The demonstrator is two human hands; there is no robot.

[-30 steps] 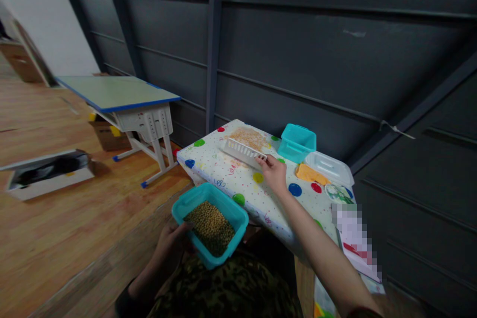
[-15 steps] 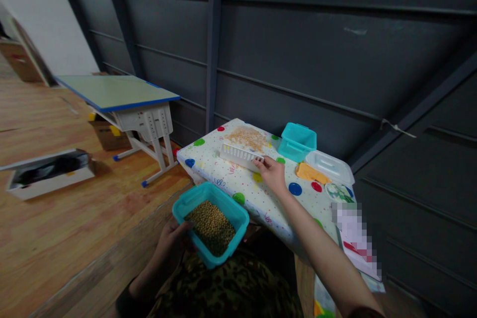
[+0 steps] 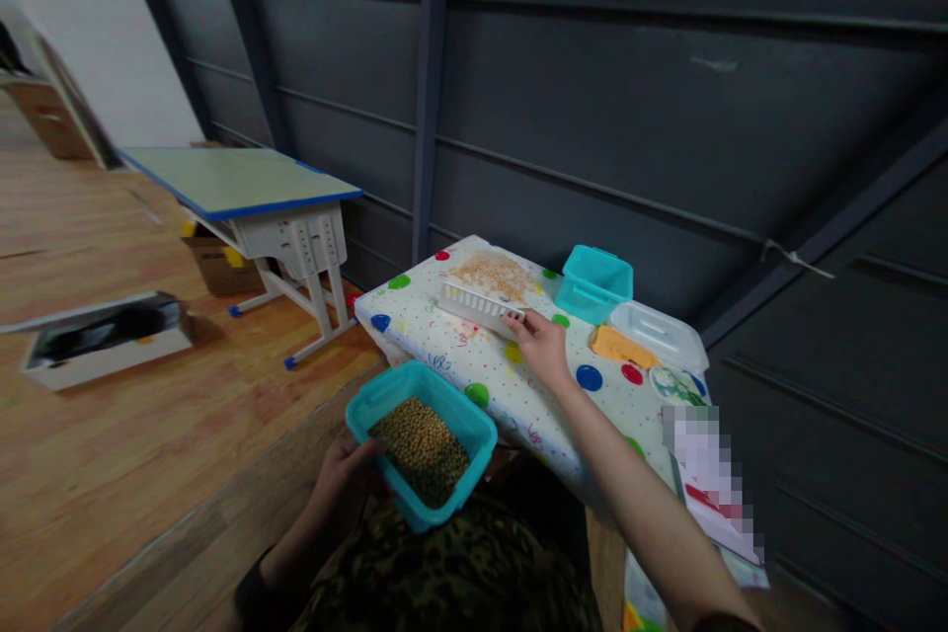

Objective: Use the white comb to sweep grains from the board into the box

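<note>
My left hand [image 3: 350, 474] grips the near left rim of a turquoise plastic box [image 3: 474, 415], its thumb over the edge. Soybeans [image 3: 422, 444] cover the bottom of this box, which is held before my body, below the table's front edge. Out over the table, my right hand [image 3: 542, 344] pinches the right end of a long white slotted plastic basket [image 3: 474, 308]. Just beyond the basket lies a loose spread of pale beans [image 3: 493, 272] on the spotted tablecloth [image 3: 436, 336]. The basket's underside and most of my left fingers are hidden.
At the table's back right stand a second turquoise box [image 3: 592, 284], a clear lid [image 3: 659, 334], an orange cloth [image 3: 622, 348] and a small round patterned item [image 3: 673, 385]. A dark panelled wall [image 3: 592, 99] rises behind. A desk [image 3: 252, 180] and an open white carton [image 3: 111, 346] are at left.
The view has shifted very slightly. Both hands keep their holds, and the basket and the box stay almost where they were.
</note>
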